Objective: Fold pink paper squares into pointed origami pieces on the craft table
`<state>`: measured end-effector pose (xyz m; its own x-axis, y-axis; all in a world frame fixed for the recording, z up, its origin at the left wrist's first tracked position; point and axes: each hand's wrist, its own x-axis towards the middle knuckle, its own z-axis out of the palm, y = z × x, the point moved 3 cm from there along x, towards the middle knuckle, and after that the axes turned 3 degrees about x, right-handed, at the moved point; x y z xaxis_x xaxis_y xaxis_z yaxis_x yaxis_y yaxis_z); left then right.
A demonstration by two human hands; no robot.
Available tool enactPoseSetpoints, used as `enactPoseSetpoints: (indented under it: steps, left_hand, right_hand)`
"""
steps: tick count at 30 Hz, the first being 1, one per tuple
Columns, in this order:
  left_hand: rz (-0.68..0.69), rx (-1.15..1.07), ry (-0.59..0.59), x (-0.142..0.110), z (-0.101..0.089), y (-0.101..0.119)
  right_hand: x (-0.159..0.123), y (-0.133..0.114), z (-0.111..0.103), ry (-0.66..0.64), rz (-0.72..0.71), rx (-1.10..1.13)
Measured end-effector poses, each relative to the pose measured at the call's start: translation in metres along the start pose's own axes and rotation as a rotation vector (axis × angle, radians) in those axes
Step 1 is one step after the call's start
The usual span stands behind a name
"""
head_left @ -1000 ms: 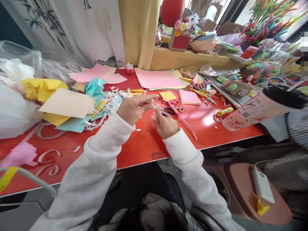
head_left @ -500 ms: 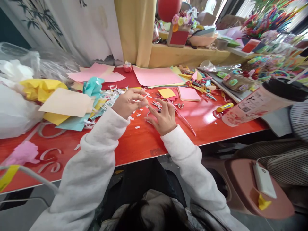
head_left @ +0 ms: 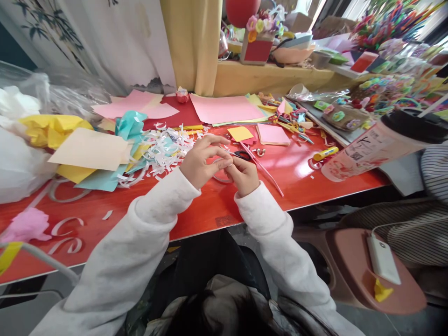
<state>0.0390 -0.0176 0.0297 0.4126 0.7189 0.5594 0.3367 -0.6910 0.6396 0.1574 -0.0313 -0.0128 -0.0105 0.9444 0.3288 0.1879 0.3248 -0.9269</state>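
My left hand (head_left: 206,161) and my right hand (head_left: 245,176) meet at their fingertips above the red table (head_left: 196,217). Thumb and forefinger of the left are pinched, its other fingers held loosely out. The right hand's fingers are curled in against its thumb. Whatever lies between the fingertips is too small or hidden to name. Just behind the right hand are scissors with black handles (head_left: 242,155), partly covered. A pink stick (head_left: 268,175) lies beside them. To the left of my left hand spreads a heap of white paper shreds (head_left: 164,151).
Pink sheets (head_left: 224,108), a yellow paper square (head_left: 240,134) and a pink paper stack (head_left: 273,134) lie farther back. At right stand a large lidded cup (head_left: 367,149) and a yellow glue stick or marker (head_left: 325,154). Crumpled and flat paper (head_left: 91,148) covers the left side.
My left hand has moved right and slightly toward me, up to the right hand. The right fingers, spread before, have closed in. The small white scrap at the left fingertips is no longer distinct.
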Motion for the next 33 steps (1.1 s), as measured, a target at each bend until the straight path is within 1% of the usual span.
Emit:
enactPoseSetpoints:
  steps: [2,3,6,8,10,11,13,15,16,17,19,20,21,22,24,26,27,28,29,30,32,33]
  left_hand:
    - [0.069,0.071,0.002,0.000,0.001,0.005]
    - [0.082,0.090,-0.004,0.000,0.001,0.006]
    - [0.056,0.097,-0.004,0.001,0.000,0.006]
    - [0.017,0.068,0.042,0.002,-0.003,0.001]
    - [-0.023,0.012,0.138,0.003,-0.008,-0.009]
    - [-0.050,-0.017,0.201,0.004,-0.012,-0.015]
    - [-0.156,-0.042,0.317,0.004,-0.020,-0.029]
    - [-0.267,0.026,0.398,0.002,-0.030,-0.039]
    - [-0.274,0.103,0.445,0.001,-0.036,-0.040]
    - [-0.244,0.200,0.492,-0.001,-0.041,-0.038]
    - [-0.097,0.401,0.577,-0.005,-0.048,-0.026]
    - [-0.028,0.469,0.576,-0.006,-0.048,-0.019]
    - [0.027,0.483,0.531,-0.007,-0.046,-0.014]
    - [0.066,0.472,0.459,-0.007,-0.041,-0.010]
    - [0.139,0.446,0.288,-0.006,-0.026,-0.006]
    - [0.229,0.416,0.067,-0.005,-0.007,-0.003]
    - [0.269,0.399,-0.025,-0.005,0.002,-0.002]
    - [0.308,0.387,-0.075,-0.005,0.008,-0.001]
    - [0.344,0.385,-0.089,-0.006,0.012,0.001]
    - [0.377,0.391,-0.071,-0.006,0.014,0.003]
    - [0.430,0.436,0.002,-0.007,0.012,0.005]
    - [0.446,0.468,0.034,-0.007,0.009,0.005]
  right_hand:
    - [0.001,0.000,0.000,-0.032,0.048,0.102]
    - [0.001,0.000,0.000,-0.039,0.059,0.135]
    - [0.003,-0.001,0.001,-0.027,0.047,0.169]
    - [0.002,-0.003,0.002,-0.034,0.022,0.162]
    - [-0.001,-0.008,-0.004,-0.028,0.001,0.125]
    - [-0.004,-0.010,-0.013,-0.006,-0.013,0.087]
    - [-0.013,-0.015,-0.041,0.106,-0.067,-0.046]
    - [-0.022,-0.013,-0.081,0.255,-0.111,-0.291]
    - [-0.025,-0.009,-0.100,0.284,-0.088,-0.453]
    - [-0.026,-0.001,-0.116,0.254,-0.041,-0.595]
    - [-0.022,0.020,-0.138,0.087,0.102,-0.807]
    - [-0.020,0.029,-0.144,0.028,0.164,-0.859]
    - [-0.016,0.037,-0.146,-0.039,0.198,-0.862]
    - [-0.013,0.041,-0.144,-0.096,0.222,-0.827]
    - [-0.007,0.041,-0.133,-0.173,0.253,-0.636]
    - [-0.003,0.030,-0.116,-0.165,0.289,-0.317]
    - [-0.001,0.022,-0.106,-0.140,0.297,-0.155]
    - [0.002,0.014,-0.096,-0.106,0.292,-0.013]
    - [0.005,0.005,-0.085,-0.086,0.279,0.115]
    - [0.009,-0.002,-0.072,-0.118,0.276,0.222]
    - [0.020,-0.012,-0.045,-0.229,0.275,0.375]
    - [0.026,-0.015,-0.033,-0.280,0.273,0.419]
